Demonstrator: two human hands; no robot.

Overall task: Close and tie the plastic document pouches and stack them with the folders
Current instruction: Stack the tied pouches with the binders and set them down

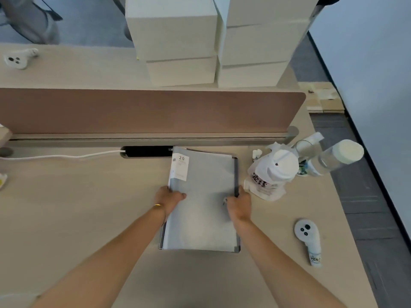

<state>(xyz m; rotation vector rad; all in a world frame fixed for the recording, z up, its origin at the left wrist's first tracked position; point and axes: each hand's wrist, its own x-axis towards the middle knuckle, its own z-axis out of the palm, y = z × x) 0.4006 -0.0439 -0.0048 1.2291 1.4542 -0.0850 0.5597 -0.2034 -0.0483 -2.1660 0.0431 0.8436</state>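
A stack of grey translucent plastic document pouches and folders (204, 196) lies on the beige desk (89, 207), its top sheet bearing a white label printed "20" (180, 166) at the far left corner. A dark spine runs down the stack's right edge. My left hand (170, 197) grips the stack's left edge, thumb on top. My right hand (238, 204) grips the right edge at the dark spine, with a small metal piece (225, 201) showing by its fingers. Both forearms reach in from below.
Right of the stack stand a white bag with black print (270, 176), a clear glass (308, 150) and a tipped plastic bottle (340, 155). A white controller (308, 238) lies at the near right. A brown divider panel (151, 112) backs the desk; white boxes (211, 41) stand beyond. A cable (66, 156) runs left.
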